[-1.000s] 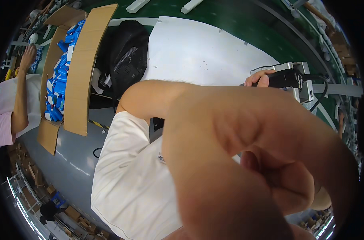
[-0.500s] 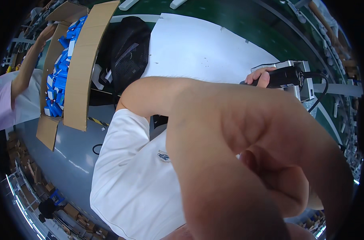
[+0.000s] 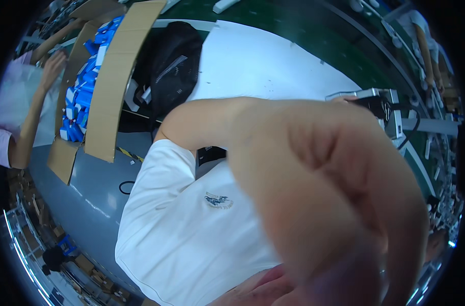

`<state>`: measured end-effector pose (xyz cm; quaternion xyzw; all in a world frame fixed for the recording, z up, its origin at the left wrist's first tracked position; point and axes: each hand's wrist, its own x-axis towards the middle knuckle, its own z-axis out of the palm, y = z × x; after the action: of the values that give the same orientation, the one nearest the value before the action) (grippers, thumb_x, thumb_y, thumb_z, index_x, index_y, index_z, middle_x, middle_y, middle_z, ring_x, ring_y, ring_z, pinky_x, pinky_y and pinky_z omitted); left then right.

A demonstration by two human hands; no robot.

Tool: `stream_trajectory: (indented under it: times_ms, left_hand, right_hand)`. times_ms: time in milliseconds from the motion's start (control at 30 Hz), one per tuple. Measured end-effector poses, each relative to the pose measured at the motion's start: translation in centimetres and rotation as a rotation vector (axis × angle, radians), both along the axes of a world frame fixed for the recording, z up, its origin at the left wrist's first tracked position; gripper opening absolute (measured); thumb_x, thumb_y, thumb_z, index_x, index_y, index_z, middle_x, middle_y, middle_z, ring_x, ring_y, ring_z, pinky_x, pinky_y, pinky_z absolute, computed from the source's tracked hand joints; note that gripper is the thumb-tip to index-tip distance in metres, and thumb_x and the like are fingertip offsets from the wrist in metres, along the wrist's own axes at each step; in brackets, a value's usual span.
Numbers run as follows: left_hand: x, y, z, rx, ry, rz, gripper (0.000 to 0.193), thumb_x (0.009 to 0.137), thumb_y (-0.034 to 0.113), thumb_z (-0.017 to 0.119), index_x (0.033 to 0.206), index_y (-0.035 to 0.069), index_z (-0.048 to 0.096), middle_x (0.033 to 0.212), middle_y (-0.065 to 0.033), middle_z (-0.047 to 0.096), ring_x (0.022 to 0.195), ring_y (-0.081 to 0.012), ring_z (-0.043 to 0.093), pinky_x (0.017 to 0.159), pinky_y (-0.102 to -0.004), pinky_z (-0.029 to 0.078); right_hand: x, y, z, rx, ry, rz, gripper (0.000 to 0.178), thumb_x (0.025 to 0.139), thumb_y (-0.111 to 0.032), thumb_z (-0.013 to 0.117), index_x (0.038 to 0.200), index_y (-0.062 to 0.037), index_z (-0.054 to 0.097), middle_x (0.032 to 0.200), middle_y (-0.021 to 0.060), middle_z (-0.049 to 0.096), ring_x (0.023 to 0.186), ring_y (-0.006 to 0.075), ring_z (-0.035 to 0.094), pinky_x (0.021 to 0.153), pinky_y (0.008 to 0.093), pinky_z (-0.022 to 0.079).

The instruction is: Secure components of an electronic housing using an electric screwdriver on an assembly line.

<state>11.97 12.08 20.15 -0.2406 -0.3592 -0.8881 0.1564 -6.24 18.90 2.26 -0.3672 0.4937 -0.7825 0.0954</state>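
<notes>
My left hand is raised very close to the view, large and blurred. Its bent arm comes from the white sleeve on the left. The fingers run out of focus toward the lower right, so I cannot see whether they hold anything. Behind this hand, a sliver of my right hand shows at a black corded tool, its fingers around the tool's body. The rest of that hand and its arm are hidden. The tool lies against a silver metal frame at the right end of a white sheet.
A tall open cardboard box full of blue-and-white packs stands at the left. Beside it lies a black mesh bag. A co-worker's arms reach about the box's far side. Another person stands at the upper right.
The whole view has shifted slightly. My left hand now covers most of my right hand and part of the tool. The co-worker's second hand has come up beside the box.
</notes>
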Motion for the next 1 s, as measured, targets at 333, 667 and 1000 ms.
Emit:
stream_trajectory:
  times_ms: [333,667,1000]
  left_hand:
    - [-4.1,0.3,0.7,-0.35,0.323,0.821,0.012,0.092,0.009,0.05,0.101,0.005,0.057,0.085,-0.0075,0.059,0.06,-0.014,0.051,0.059,-0.0219,0.047]
    - [-0.8,-8.5,3.4,-0.29,0.688,0.759,0.017,0.094,0.011,0.049,0.111,0.009,0.049,0.099,-0.009,0.054,0.064,-0.0158,0.053,0.057,-0.024,0.048]
    - [-4.4,-5.3,7.1,-0.223,0.991,0.928,0.027,0.096,0.014,0.049,0.122,0.013,0.042,0.113,-0.0105,0.049,0.068,-0.0177,0.054,0.056,-0.0261,0.05]
  right_hand:
    - [0.2,-0.5,0.1,0.079,-0.004,-0.095,0.02,0.087,-0.01,0.054,0.103,-0.0037,0.043,0.063,0.0036,0.053,0.046,0.0121,0.049,0.047,0.0228,0.044]
    - [-0.2,1.8,-0.8,0.038,-0.09,-0.082,0.023,0.088,-0.005,0.054,0.106,-0.0035,0.04,0.072,0.0057,0.052,0.045,0.0119,0.049,0.042,0.0218,0.043]
    - [1.4,2.2,-0.5,0.097,-0.12,-0.119,0.026,0.09,-0.015,0.053,0.108,-0.0034,0.038,0.064,0.0037,0.049,0.043,0.012,0.047,0.043,0.0232,0.043]
